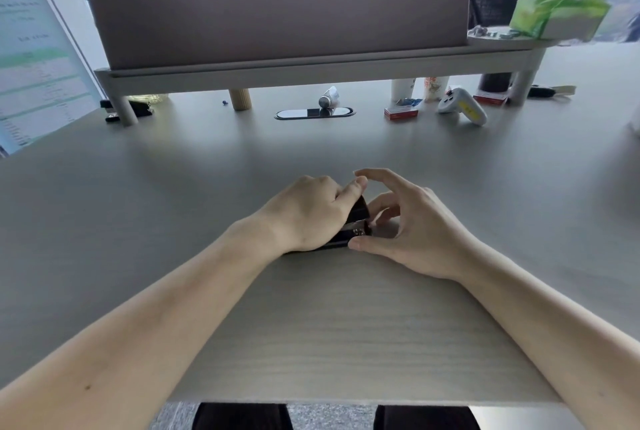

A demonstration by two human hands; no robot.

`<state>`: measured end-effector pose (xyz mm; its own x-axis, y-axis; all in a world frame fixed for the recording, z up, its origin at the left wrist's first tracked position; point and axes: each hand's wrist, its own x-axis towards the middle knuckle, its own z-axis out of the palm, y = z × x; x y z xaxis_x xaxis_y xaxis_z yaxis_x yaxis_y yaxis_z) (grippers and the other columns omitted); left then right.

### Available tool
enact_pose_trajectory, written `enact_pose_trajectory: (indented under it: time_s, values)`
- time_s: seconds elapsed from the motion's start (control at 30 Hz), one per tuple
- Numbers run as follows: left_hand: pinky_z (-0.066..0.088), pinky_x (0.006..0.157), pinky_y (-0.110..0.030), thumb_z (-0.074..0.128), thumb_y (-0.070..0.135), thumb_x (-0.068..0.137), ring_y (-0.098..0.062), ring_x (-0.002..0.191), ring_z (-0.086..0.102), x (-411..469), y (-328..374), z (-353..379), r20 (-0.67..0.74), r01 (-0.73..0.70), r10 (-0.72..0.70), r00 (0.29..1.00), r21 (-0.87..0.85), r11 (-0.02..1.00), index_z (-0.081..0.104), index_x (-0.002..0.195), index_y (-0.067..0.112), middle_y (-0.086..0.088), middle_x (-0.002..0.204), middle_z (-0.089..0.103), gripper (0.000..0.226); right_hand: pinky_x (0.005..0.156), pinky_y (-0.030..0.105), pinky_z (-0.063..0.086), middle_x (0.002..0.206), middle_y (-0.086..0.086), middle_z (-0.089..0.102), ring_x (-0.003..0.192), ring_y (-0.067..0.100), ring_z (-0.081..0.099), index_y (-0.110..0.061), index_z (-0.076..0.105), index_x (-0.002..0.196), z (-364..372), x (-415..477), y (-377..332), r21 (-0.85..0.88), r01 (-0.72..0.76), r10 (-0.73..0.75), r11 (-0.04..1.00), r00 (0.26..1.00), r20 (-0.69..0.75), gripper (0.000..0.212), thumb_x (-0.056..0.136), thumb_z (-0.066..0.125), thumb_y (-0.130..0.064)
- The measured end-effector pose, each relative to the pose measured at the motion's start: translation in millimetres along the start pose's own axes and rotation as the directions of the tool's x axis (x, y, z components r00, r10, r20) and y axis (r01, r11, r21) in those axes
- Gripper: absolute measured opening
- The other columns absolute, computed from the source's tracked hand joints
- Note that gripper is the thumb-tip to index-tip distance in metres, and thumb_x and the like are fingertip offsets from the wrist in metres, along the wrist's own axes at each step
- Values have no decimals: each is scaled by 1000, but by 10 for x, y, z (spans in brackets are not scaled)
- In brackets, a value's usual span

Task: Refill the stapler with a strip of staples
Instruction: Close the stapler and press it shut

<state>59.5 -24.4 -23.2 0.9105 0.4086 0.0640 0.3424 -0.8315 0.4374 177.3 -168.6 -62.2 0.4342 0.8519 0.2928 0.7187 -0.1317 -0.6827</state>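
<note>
A small black stapler (358,218) lies on the light wooden desk (346,325) in the middle of the view. My left hand (308,215) covers most of it from above and grips it, pressing it to the desk. The stapler's right end shows a metal part. My right hand (408,221) is beside that end, thumb touching the stapler's base and fingers curled apart above it. No staple strip shows in either hand. A red staple box (401,113) lies far back on the desk.
A raised shelf with a padded divider (277,7) spans the back. Under it stand paper cups (403,88), a tube (329,97) and a white and yellow controller (462,105). A cable port (315,113) sits mid-desk. A screen (34,48) is at left, a tissue pack (561,8) at right.
</note>
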Motion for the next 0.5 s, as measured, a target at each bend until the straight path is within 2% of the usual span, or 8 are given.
enact_pose_trajectory:
  time_s: [0.1,0.3,0.37,0.5]
  values:
    - [33,55,-34,27,57,108,-24,48,46,29,-39,37,-29,-16,16,999,20,1000,35,51,12,-3,47,45,73,73,15,53,84,-10,79,77,10,73,-39,46,151,1,8,6,10,-9,9,1000,1000,-5,95,70,94,-39]
    - [40,61,-38,24,52,110,-28,53,53,62,-78,83,-38,-62,63,997,29,998,45,61,-1,-11,53,54,76,80,27,58,87,-11,81,75,9,69,-39,42,154,13,15,22,36,-24,24,999,1000,-6,101,68,95,-37]
    - [37,62,-37,24,49,111,-28,53,52,64,-88,91,-54,-84,86,995,36,996,48,64,-5,-12,54,54,76,82,31,59,88,-11,81,76,9,69,-39,42,154,13,15,25,37,-29,29,999,1000,-6,101,68,95,-37]
    - [35,65,-36,24,44,112,-29,55,51,57,-104,108,-70,-119,122,990,45,992,47,61,0,-13,56,54,71,81,32,60,89,-11,82,73,11,70,-36,43,155,12,13,26,51,-27,27,998,1000,-2,101,69,96,-33]
